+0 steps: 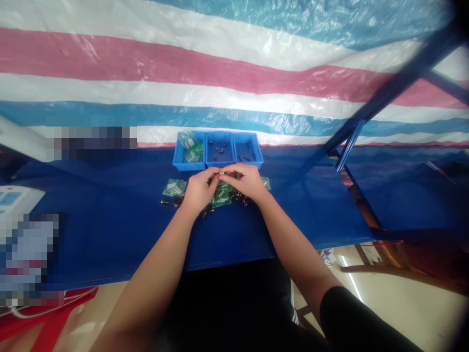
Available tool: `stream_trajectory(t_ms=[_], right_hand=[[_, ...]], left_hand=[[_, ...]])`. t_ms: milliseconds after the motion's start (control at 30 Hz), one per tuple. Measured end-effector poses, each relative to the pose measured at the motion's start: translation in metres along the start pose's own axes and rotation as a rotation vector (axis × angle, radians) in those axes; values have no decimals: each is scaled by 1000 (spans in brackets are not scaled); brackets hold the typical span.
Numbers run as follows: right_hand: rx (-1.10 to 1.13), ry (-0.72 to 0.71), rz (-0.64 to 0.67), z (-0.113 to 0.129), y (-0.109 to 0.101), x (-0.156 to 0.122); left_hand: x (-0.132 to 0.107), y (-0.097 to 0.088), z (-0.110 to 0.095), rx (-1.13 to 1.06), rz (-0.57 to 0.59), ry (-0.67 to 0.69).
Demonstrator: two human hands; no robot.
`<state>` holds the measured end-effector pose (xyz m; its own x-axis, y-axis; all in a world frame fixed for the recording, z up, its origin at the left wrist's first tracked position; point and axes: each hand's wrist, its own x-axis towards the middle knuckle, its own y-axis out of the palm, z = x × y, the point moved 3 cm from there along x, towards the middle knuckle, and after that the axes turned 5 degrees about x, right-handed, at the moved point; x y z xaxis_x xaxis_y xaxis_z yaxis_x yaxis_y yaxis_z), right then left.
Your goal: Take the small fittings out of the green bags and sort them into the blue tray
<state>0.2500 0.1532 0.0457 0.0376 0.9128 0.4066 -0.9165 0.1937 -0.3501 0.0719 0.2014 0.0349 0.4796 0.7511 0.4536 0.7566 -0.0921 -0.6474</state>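
Observation:
My left hand (198,188) and my right hand (245,180) meet above the blue table (110,220), fingertips pinched together on a small brass-coloured part (222,172). Under and around the hands lie several small green plastic bags (175,187) and loose small brass parts (165,202). Just beyond the hands stand three blue bins in a row: the left bin (188,151) holds green bags, the middle bin (220,149) holds small dark and brass parts, the right bin (248,148) holds a few dark pieces.
A striped red, white and blue tarp (220,73) hangs behind the table. A blue metal frame post (351,137) slants at the right. A white device (14,198) sits at the table's left edge. A wooden chair (384,264) stands at the lower right.

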Motion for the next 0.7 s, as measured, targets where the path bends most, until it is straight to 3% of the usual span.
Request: stream_trajectory(t_ms=[500,700], right_hand=[[-69,11,-5,-7,-2,0],[99,98,-55,-10,0,1]], left_hand=[[0,-2,-3,-32,-36,-50],[0,-5,-6,-79,-35,-47]])
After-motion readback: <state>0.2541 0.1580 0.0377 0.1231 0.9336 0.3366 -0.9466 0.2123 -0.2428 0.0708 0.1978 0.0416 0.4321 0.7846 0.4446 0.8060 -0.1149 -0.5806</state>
